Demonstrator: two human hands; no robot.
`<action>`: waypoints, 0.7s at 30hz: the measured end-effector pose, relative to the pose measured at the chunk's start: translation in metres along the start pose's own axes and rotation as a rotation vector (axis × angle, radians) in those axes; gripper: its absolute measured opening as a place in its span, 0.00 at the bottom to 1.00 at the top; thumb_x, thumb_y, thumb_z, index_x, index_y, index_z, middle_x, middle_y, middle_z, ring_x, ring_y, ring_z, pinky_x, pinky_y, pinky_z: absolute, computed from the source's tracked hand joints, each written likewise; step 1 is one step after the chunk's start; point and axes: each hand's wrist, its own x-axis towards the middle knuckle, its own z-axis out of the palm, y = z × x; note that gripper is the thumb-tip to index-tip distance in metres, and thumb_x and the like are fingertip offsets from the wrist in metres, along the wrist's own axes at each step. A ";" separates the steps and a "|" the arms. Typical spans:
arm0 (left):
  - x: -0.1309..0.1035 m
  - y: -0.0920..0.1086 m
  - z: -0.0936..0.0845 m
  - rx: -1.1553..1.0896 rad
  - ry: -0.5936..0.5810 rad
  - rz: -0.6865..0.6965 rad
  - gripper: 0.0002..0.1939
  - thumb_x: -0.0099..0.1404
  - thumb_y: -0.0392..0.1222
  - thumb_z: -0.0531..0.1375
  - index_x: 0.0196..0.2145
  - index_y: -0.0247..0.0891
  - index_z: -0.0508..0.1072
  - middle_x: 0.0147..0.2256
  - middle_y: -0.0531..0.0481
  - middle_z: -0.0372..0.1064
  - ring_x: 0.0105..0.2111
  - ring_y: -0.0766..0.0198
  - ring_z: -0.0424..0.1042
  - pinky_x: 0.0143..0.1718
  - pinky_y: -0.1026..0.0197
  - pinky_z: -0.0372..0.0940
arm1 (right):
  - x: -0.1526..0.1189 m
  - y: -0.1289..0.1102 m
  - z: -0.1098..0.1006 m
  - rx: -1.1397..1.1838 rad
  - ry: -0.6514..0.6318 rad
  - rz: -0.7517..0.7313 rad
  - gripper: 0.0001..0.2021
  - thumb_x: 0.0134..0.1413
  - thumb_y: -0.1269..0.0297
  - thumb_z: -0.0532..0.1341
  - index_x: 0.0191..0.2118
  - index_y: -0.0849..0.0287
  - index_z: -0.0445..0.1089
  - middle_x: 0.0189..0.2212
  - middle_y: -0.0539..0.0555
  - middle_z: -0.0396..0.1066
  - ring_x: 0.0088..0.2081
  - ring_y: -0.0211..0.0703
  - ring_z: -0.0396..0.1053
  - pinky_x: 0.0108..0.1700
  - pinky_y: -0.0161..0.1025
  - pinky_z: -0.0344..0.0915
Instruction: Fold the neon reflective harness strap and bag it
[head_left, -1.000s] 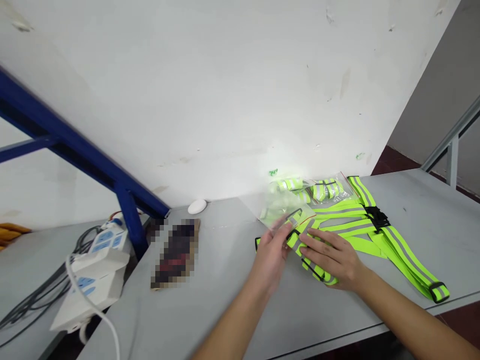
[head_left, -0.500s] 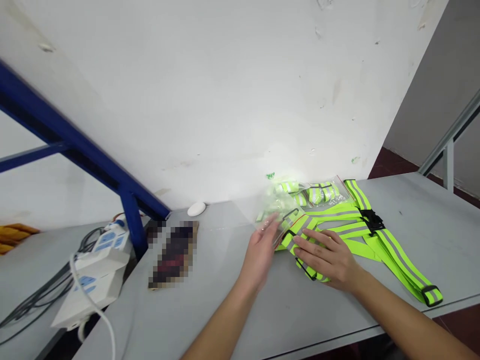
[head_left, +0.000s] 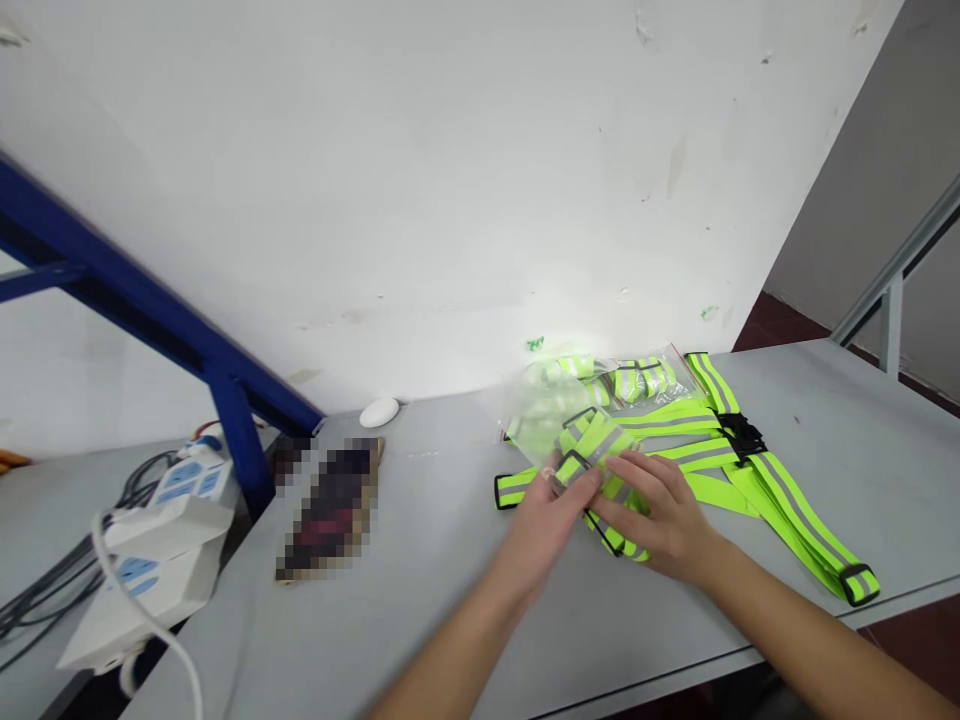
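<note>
A folded bundle of neon-green reflective straps with grey stripes and black buckles lies between my hands. My right hand grips its right side, fingers curled over the top. My left hand pinches the near edge of a clear plastic bag, its thumb pressing on the bundle's lower left. The bundle's left part overlaps the bag mouth; how far it sits inside is hard to see. An unfolded reflective strap harness with a black clip spreads out to the right, one strap end showing left of my hand.
Bagged reflective straps lie against the wall. On the grey table are a white oval object and a pixelated dark item. Power strips with cables and a blue metal frame stand left.
My left hand has brought the bag's edge onto the bundle, and its thumb now presses there. My right hand's fingers have curled more around the bundle. The view has shifted slightly.
</note>
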 end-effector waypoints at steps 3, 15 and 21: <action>-0.004 -0.004 0.005 -0.046 -0.042 -0.060 0.18 0.56 0.48 0.67 0.43 0.40 0.76 0.46 0.44 0.75 0.52 0.52 0.69 0.52 0.55 0.61 | 0.001 -0.003 0.002 -0.040 0.020 0.021 0.22 0.48 0.75 0.55 0.50 0.52 0.68 0.51 0.57 0.70 0.60 0.50 0.59 0.57 0.48 0.55; -0.010 -0.002 0.004 -0.297 -0.187 -0.246 0.12 0.59 0.45 0.63 0.39 0.37 0.78 0.36 0.48 0.73 0.40 0.60 0.70 0.35 0.63 0.63 | 0.006 -0.005 0.002 0.041 -0.110 -0.024 0.21 0.62 0.50 0.50 0.52 0.57 0.65 0.55 0.66 0.65 0.60 0.57 0.58 0.60 0.61 0.44; -0.012 -0.007 0.009 -0.368 -0.292 -0.199 0.15 0.63 0.46 0.62 0.44 0.36 0.76 0.43 0.45 0.72 0.45 0.59 0.67 0.42 0.61 0.62 | 0.009 -0.008 -0.002 0.084 -0.026 0.051 0.14 0.62 0.62 0.49 0.46 0.60 0.68 0.51 0.65 0.67 0.55 0.55 0.64 0.55 0.57 0.52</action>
